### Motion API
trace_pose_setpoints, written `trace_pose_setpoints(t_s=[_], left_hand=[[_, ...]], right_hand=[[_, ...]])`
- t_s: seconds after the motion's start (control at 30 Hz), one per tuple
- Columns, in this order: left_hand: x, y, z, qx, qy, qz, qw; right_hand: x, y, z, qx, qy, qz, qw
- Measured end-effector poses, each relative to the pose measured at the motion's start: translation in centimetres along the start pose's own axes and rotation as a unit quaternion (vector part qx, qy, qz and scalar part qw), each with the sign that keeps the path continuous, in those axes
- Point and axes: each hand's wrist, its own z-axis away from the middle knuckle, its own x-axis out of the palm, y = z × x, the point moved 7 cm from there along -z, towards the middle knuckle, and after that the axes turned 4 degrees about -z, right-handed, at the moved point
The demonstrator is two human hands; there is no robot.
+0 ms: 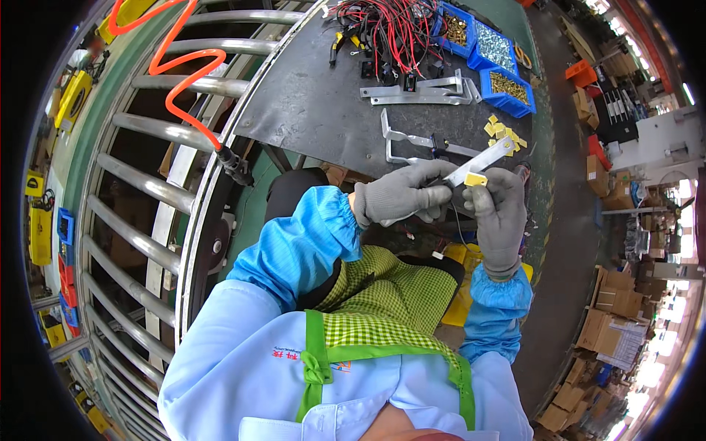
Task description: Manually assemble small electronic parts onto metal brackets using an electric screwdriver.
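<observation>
the left gloved hand (404,195) is closed on a flat metal bracket (491,156); the right gloved hand (501,217) pinches a small yellow piece (476,179) at its edge, both near the dark worktop (301,103), where similar yellow pieces (501,128) lie.

The left hand (408,195) is hiding one end of the metal bar (487,157); toward the table's far edge (301,95), red and black cables (386,33) are running out of view.
</observation>
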Motion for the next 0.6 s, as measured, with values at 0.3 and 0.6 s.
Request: trace_pose_setpoints(t_s=[0.3,0.6], left_hand=[[0.2,1.2,0.6,0.029,-0.021,-0.057,0.998],[-0.6,0.9,0.8,0.016,0.008,-0.154,0.988]], right_hand=[[0.4,0.4,0.5,-0.015,-0.005,0.046,0.999],[2.7,-2.3,0.9,-0.106,-0.108,0.212,0.966]])
